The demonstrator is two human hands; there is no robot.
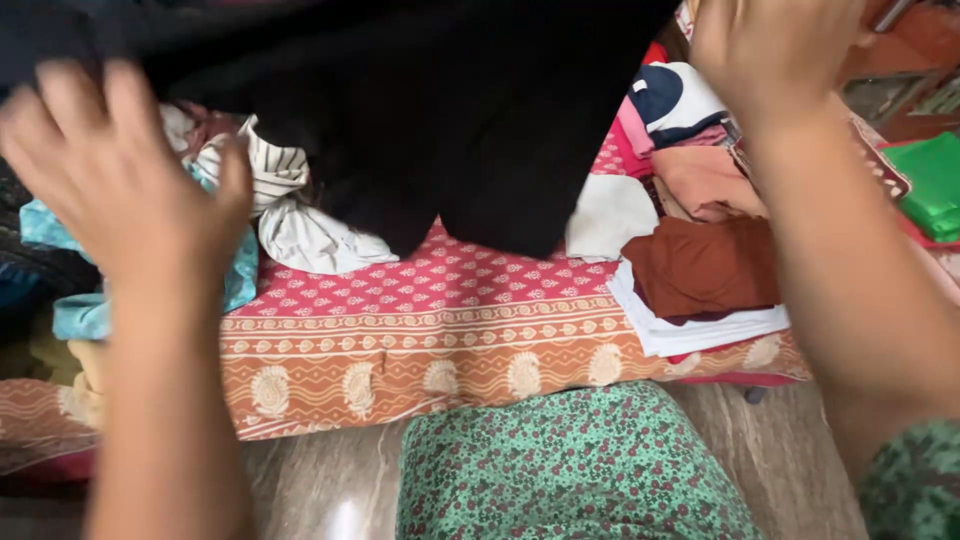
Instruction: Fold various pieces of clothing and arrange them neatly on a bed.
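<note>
Two hands up: left hand (120,170) and right hand (775,50) each grip the black garment (440,110), spread above the red patterned bedsheet (440,300), folded clothes (700,270) right

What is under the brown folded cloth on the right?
Under the brown folded cloth lies a stack of white folded cloth on the patterned bedspread. Anything deeper in the stack is covered.

A home interior is indicated: a red-and-orange printed cotton bedsheet (450,320) is spread over a polished stone floor (320,490), with folded cloth garments (700,270) stacked.
</note>
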